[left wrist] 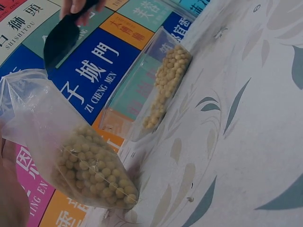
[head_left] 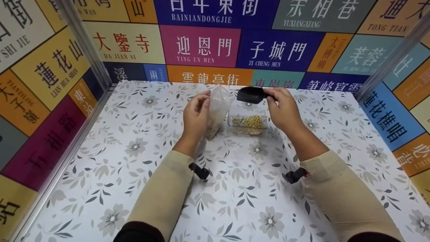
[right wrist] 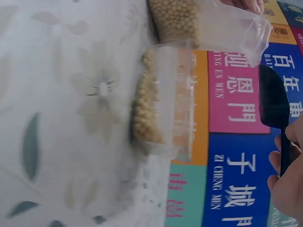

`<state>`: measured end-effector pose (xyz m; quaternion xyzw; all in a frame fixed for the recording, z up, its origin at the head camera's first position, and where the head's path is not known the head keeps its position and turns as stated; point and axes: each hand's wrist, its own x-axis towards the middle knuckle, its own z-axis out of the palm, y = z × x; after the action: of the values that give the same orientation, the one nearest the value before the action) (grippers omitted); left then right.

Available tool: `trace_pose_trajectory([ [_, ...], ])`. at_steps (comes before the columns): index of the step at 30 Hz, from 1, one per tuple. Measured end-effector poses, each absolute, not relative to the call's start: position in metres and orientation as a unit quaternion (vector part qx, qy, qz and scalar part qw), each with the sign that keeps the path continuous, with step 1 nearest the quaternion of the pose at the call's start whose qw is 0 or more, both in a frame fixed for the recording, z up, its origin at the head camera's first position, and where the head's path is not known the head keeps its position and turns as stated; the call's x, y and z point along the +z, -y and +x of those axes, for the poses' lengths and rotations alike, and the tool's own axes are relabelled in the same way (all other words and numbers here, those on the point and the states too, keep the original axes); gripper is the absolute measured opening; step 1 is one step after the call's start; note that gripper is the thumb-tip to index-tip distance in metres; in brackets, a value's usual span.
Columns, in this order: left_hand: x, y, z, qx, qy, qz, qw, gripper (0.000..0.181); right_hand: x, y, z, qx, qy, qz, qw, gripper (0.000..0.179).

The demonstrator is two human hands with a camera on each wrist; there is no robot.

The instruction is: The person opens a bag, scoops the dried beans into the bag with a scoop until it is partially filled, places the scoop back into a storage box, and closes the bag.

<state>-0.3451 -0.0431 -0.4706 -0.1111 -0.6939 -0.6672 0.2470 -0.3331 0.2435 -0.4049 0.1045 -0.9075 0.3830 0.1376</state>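
My left hand (head_left: 196,112) holds a clear plastic bag (head_left: 220,102) by its upper part. Yellow beans, soybean-like, fill the bag's lower end (left wrist: 92,168), which is at the tabletop. In my right hand (head_left: 285,109) is a black scoop (head_left: 250,95), gripped by its handle. The scoop's blade is raised, close to the bag's mouth and above a clear plastic box (head_left: 247,110). No beans show in the scoop. Between the hands, the box stands beside the bag with a layer of the same beans (left wrist: 168,85) on its bottom.
A white tablecloth (head_left: 134,188) with grey flowers and leaves covers the table. Panels of colourful printed signs (head_left: 201,45) stand behind it and at both sides, with metal posts (head_left: 90,47) at the corners. Black clips (head_left: 200,171) sit at both sleeve cuffs.
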Motion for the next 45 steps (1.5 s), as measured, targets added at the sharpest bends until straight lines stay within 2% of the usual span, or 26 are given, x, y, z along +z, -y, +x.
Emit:
trace_pose_trajectory([
  [10, -0.47, 0.042, -0.343, -0.672, 0.692, -0.116, 0.236, 0.015, -0.453, -0.252, -0.325, 0.385, 0.915, 0.085, 0.088, 0.035],
  [26, -0.469, 0.041, -0.345, -0.661, 0.691, -0.141, 0.257, 0.016, -0.468, -0.249, -0.323, 0.298, 0.947, 0.12, 0.021, 0.042],
  [35, -0.468, 0.04, -0.344, -0.657, 0.693, -0.14, 0.262, 0.016, -0.466, -0.243, -0.322, 0.284, 0.95, 0.125, 0.031, 0.043],
  [42, -0.467, 0.04, -0.342, -0.655, 0.698, -0.137, 0.256, 0.016, -0.459, -0.228, -0.312, 0.364, 0.92, 0.116, 0.089, 0.039],
  [45, -0.467, 0.041, -0.341, -0.65, 0.703, -0.137, 0.255, 0.018, -0.455, -0.219, -0.306, 0.412, 0.9, 0.11, 0.089, 0.042],
])
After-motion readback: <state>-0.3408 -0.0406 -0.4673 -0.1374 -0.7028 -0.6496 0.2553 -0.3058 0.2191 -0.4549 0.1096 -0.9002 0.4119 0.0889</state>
